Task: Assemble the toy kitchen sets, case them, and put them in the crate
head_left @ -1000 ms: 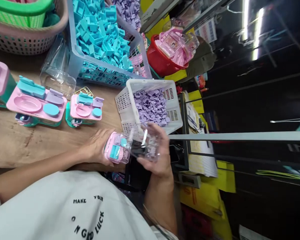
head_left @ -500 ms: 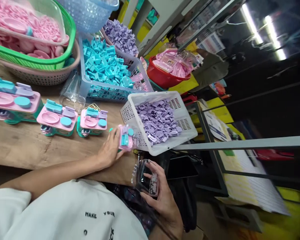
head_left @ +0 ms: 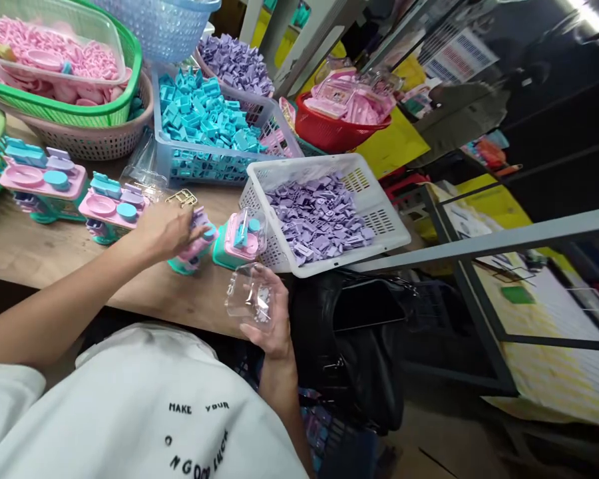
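Note:
My left hand is closed around a small pink and turquoise toy kitchen, which looks turned compared with its neighbours. My right hand holds a clear plastic cover in front of the table edge; small whitish bits show inside it. Between the hands and the white basket stands another toy kitchen, with clear plastic on its right side. To the left of my left hand are two more, one partly behind my wrist and a toy kitchen farther left.
A white basket of purple parts sits at the table's right end. Behind are a blue crate of turquoise pieces and a green basket of pink pieces. A black bag hangs by the table's right end.
My left hand has let go of the rightmost toy kitchen and moved left onto the one beside it. My right hand has brought the clear cover up and left, closer to the table.

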`<state>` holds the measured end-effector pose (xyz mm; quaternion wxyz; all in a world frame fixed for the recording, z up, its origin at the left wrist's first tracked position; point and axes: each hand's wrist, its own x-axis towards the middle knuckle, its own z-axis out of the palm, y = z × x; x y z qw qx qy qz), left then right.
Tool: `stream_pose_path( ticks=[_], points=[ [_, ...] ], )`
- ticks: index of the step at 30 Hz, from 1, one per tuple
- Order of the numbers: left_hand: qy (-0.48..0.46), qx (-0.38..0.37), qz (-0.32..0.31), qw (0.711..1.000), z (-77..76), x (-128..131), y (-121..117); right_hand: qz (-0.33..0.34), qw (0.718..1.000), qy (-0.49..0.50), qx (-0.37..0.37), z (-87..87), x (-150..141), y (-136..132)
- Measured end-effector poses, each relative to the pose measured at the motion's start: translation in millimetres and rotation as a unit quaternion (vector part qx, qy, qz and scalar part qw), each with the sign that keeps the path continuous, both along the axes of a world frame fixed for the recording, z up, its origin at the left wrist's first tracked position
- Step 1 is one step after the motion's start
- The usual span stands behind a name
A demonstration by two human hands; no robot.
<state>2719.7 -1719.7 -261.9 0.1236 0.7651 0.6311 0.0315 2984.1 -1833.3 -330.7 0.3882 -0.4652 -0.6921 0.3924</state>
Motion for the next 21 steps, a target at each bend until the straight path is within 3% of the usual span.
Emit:
stream_pose_path(
  ticks=[2, 5, 9, 13, 17, 21],
  points=[
    [-0.040, -0.022, -0.034, 0.998, -6.9, -2, -20, -0.007, 0.999, 0.053, 0.007, 6.4, 1, 2],
    [-0.199, 0.000, -0.092, 0.976, -32.5, -11, -44, 0.008, 0.998, 0.063, 0.026, 21.3, -3, 11],
    [-0.365, -0.005, -0.141, 0.920, -82.0, -13, -56, 0.076, 0.995, -0.017, 0.063, 49.7, -24, 38],
    [-0.434, 0.038, -0.119, 0.893, -117.9, 2, -58, 0.154, 0.970, -0.159, 0.102, 70.3, -51, 68],
    [-0.462, 0.069, -0.069, 0.882, -131.1, 13, -62, 0.232, 0.934, -0.249, 0.110, 76.0, -65, 84],
    [-0.469, 0.089, -0.060, 0.876, -134.5, 15, -64, 0.231, 0.923, -0.295, 0.088, 74.6, -67, 87]
  ],
)
